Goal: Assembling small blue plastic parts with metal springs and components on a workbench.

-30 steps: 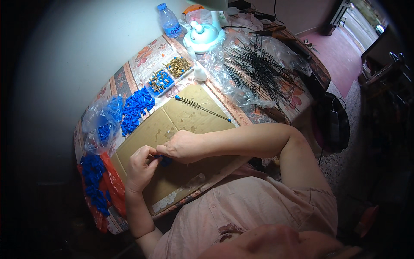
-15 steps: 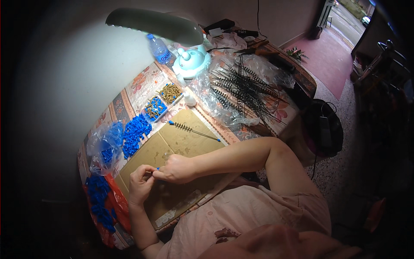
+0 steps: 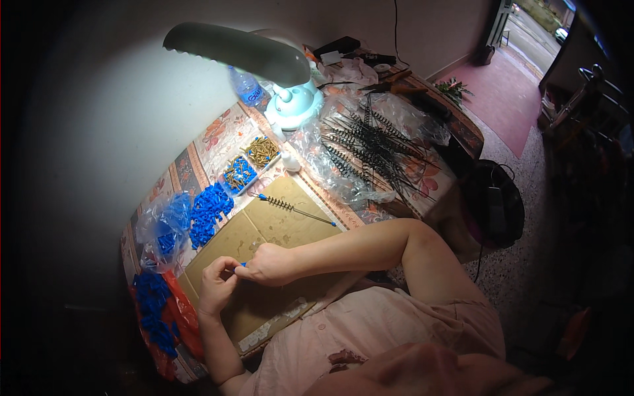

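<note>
Over the brown cardboard sheet [image 3: 277,228], my two hands meet with their fingertips pinched together. A small blue plastic piece [image 3: 243,264] shows at the fingertips of my right hand [image 3: 272,264], which is closed on it. My left hand [image 3: 218,284] is closed too, thumb against fingers, right beside that piece; what lies in its pinch is mostly hidden. Beyond my hands, a thin rod with a black spiral coil [image 3: 281,203] and blue ends lies slantwise on the cardboard.
Loose blue plastic pieces [image 3: 210,212] lie left of the cardboard, near a clear bag [image 3: 162,228] and a red bag [image 3: 183,315]. A clear box [image 3: 239,175] holds brass-coloured and blue parts. Behind stand a lamp [image 3: 294,109] and a bottle [image 3: 247,89]. Black spiral rods [image 3: 376,142] lie on plastic.
The view has shifted slightly, so the scene sits a little lower. My hands stay together, fingertips pinched; a bit more of the blue piece shows between them.
</note>
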`<action>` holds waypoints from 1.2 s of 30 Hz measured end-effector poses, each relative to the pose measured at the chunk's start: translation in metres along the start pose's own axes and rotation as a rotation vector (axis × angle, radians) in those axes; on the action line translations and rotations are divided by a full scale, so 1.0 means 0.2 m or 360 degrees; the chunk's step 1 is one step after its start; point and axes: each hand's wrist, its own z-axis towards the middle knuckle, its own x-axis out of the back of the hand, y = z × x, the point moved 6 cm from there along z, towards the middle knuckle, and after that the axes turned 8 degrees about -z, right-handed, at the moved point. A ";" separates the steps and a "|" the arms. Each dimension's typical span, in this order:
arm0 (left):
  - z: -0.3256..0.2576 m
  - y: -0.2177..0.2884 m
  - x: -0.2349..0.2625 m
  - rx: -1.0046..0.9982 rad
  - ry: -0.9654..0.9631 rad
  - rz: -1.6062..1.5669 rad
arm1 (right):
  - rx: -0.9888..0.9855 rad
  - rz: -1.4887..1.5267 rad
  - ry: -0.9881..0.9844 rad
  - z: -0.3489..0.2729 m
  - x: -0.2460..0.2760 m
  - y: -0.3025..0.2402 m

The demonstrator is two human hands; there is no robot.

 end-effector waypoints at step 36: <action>-0.06 -0.04 0.03 -0.0075 0.0133 -0.0571 | -0.0261 0.0778 0.0186 -0.01 0.13 0.08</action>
